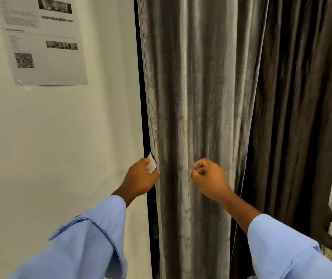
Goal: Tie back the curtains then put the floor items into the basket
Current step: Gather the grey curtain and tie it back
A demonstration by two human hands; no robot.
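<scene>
This looks like a room inside a home or a guest room. Long shiny grey cloth curtains (191, 117) hang from high up down toward the floor, next to a darker brown cloth curtain (293, 117). The plain white painted wall (60, 137) has a white printed paper notice (44, 39) stuck on it, with small pictures and a square code. The words on the paper are too blurry to read.

You face a pale plaster wall (60, 137) with a printed notice (44, 41) taped at upper left, and a dark vertical frame edge (141, 97) to its right.
</scene>
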